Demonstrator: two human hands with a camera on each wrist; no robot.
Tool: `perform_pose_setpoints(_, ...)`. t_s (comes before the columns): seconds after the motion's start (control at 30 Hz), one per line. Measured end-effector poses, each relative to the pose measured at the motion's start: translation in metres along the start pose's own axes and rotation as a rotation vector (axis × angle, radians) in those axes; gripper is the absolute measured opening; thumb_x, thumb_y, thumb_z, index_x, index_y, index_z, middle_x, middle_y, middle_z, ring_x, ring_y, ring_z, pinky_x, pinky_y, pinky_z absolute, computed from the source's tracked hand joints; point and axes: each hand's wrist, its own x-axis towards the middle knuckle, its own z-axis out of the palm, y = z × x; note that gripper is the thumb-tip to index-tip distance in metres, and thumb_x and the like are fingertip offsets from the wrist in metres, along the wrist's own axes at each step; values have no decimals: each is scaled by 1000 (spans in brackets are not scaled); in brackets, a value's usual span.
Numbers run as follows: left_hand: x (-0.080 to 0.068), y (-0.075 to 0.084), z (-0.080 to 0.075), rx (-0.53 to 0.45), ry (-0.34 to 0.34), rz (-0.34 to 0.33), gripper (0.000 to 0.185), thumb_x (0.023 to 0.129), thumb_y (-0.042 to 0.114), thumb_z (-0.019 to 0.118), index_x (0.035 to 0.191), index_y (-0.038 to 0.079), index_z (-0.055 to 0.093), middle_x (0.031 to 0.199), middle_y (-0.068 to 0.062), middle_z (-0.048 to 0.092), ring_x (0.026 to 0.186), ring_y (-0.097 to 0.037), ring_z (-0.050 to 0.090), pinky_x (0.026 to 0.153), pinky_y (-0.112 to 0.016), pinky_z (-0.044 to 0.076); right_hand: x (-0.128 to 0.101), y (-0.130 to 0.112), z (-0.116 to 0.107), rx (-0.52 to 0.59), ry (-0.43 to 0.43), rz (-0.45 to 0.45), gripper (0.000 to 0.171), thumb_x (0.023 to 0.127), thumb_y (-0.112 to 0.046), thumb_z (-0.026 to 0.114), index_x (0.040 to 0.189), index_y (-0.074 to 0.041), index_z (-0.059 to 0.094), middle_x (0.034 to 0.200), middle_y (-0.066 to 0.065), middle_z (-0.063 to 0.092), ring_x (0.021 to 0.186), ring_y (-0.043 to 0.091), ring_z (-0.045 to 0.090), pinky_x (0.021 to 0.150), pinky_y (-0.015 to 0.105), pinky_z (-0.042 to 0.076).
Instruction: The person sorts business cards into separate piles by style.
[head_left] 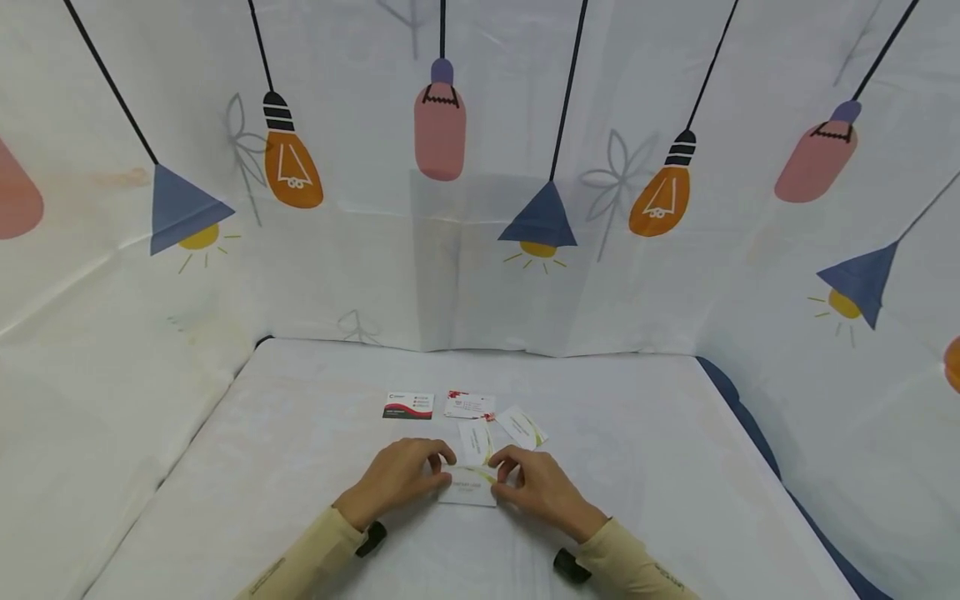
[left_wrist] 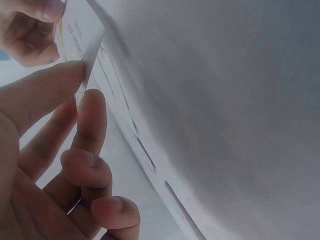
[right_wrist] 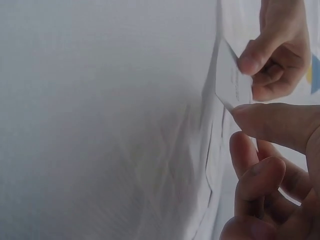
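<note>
A white business card [head_left: 467, 492] with a green curve and "company logo" print is held between the two hands, its face tilted toward the head camera. My left hand [head_left: 401, 477] pinches its left side, the thumb on the printed face [left_wrist: 80, 37]. On the right side, my right hand [head_left: 546, 492] pinches the card by its edge, thumb in front and fingers behind. Just beyond lies a white-and-green card [head_left: 475, 439], its near end hidden by the held card. A similar card [head_left: 522, 427] lies slanted to its right.
Farther back on the white table [head_left: 645, 467] are a white card with a red-and-black band [head_left: 408, 406] and a white card with red corners [head_left: 470, 406]. White sheets printed with hanging lamps [head_left: 540, 217] enclose the table at the back and sides.
</note>
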Motion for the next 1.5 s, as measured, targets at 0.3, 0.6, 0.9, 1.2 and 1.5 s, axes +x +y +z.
perform_pose_setpoints(0.3,21,7,2,4,10,18,17,87,25,80,103,21,73,80,15,62,72,-5,54,65,-26,44,0,9,-13,-12,45,23,25,86,-13,80,108,-17,69,83,-15,66,59,1,52,57,23,46)
perform_pose_setpoints(0.6,48,13,10,10,32,37,16,89,26,79,104,23,73,83,14,63,73,-5,54,66,-26,44,1,22,-30,-16,92,81,25,87,-16,80,110,-18,70,85,-14,65,61,4,53,56,24,45)
perform_pose_setpoints(0.9,73,21,11,-26,6,54,17,88,24,79,104,22,74,84,12,65,75,-7,57,66,-26,44,0,34,-44,14,130,138,26,87,-16,81,111,-18,71,86,-12,67,59,6,53,53,25,45)
perform_pose_setpoints(1.2,99,25,19,-35,-13,29,16,89,25,78,105,22,74,85,11,65,73,-6,55,64,-26,44,4,53,-55,11,178,179,27,86,-16,82,111,-19,72,86,-11,67,58,8,53,52,25,44)
perform_pose_setpoints(1.5,127,29,25,-49,-32,16,15,89,23,78,103,22,74,83,10,64,73,-7,56,65,-26,46,10,69,-68,25,194,220,29,85,-16,82,112,-18,72,89,-8,69,61,11,55,54,26,45)
